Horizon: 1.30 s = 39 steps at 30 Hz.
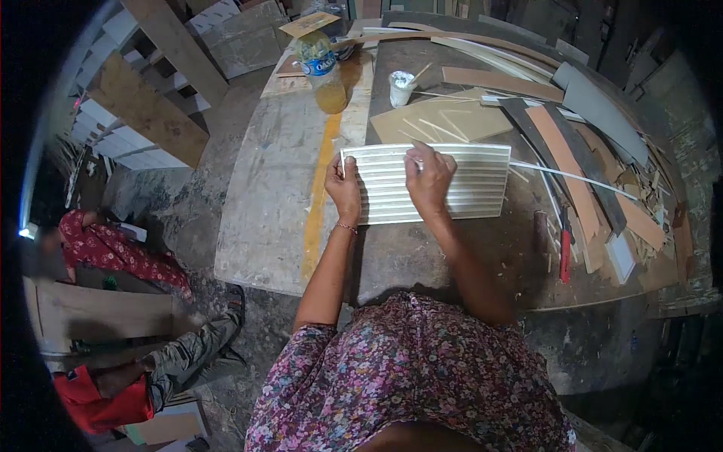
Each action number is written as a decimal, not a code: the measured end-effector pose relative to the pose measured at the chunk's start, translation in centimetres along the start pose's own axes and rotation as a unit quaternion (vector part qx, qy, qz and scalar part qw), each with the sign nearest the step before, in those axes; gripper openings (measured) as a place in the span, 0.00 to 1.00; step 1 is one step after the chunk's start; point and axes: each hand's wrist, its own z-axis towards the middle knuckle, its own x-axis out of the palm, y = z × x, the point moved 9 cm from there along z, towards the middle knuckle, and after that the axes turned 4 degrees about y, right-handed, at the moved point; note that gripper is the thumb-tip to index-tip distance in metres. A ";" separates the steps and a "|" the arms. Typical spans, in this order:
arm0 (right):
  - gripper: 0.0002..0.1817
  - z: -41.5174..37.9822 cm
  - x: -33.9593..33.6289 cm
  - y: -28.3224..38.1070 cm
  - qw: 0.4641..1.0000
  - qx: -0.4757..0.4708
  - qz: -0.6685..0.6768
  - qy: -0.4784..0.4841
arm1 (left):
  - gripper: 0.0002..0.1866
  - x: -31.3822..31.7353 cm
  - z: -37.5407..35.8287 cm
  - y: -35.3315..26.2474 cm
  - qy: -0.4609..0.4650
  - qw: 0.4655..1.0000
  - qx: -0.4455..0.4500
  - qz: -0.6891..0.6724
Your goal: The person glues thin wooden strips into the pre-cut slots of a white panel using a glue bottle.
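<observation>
A white slatted panel [478,181] with a thin frame spans the middle of the worktable in front of me. My left hand [344,192] grips its left end, with the thumb on the front face and the fingers behind the edge. Over the middle of the slats is my right hand [430,177], its fingers curled in a pinch. Whatever those fingers may hold is too small to make out. Behind the panel, thin wooden sticks [452,124] lie loose on a tan board [384,124].
A bottle of yellowish liquid [330,94] and a white cup with a stick [401,90] stand at the back. Wood strips [561,162] and a red-handled tool [565,256] lie right. Two people, in patterned red clothing [120,245] and a red top [105,399], are at left.
</observation>
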 end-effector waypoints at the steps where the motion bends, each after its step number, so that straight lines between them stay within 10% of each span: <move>1: 0.19 0.1 0.6 0.4 1.000 -0.001 -0.007 0.007 | 0.14 -0.1 0.0 0.3 0.001 1.000 -0.013 0.004; 39: 0.15 -0.9 2.3 -0.3 0.999 0.004 -0.052 -0.005 | 0.19 0.4 -0.6 -1.6 -0.025 1.000 -0.008 0.014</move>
